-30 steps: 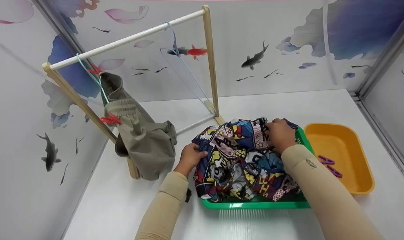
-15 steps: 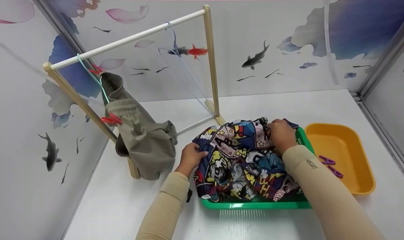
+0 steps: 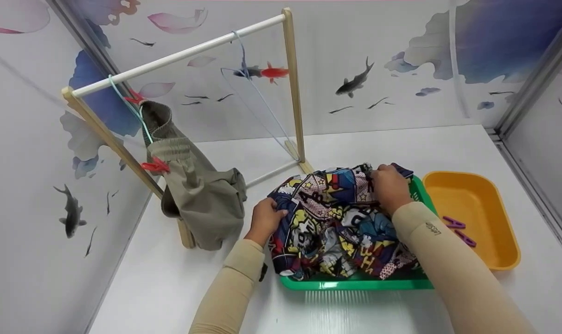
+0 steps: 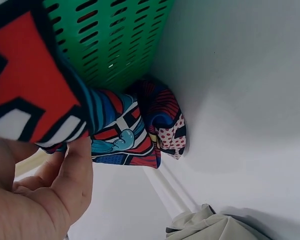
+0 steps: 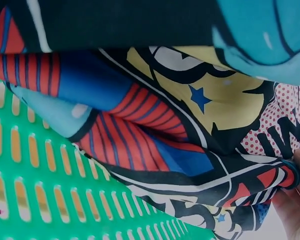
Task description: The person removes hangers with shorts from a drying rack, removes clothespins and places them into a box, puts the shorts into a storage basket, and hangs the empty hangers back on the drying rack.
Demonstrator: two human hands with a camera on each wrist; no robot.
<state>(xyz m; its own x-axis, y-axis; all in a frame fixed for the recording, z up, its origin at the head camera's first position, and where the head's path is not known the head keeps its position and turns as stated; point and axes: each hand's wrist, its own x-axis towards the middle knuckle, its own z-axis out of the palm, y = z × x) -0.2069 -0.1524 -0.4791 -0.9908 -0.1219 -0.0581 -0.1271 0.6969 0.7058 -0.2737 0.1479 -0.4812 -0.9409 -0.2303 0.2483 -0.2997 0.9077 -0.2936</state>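
A crumpled comic-print garment (image 3: 318,208) fills the green basket (image 3: 355,285) and hangs over its far and left sides. My left hand (image 3: 264,220) pinches the garment's left edge between thumb and fingers; in the left wrist view the cloth (image 4: 35,80) folds over those fingers. At the far right edge of the garment, my right hand (image 3: 391,189) grips a bunched bit of cloth, its fingertips partly hidden. The right wrist view shows my right fingers (image 5: 292,207) closed on a folded edge beside the slotted basket wall (image 5: 55,185).
On the left stands a wooden drying rack (image 3: 179,54). Grey-green shorts (image 3: 202,199) hang from it by red clothespins (image 3: 156,165) on a hanger, and a bare blue hanger (image 3: 258,86) hangs farther right. A yellow tray (image 3: 475,199) with purple clothespins (image 3: 462,232) sits right of the basket.
Both hands keep hold of the garment in nearly the same places. The cloth at my right hand has shifted slightly, covering more of the printed letter there.
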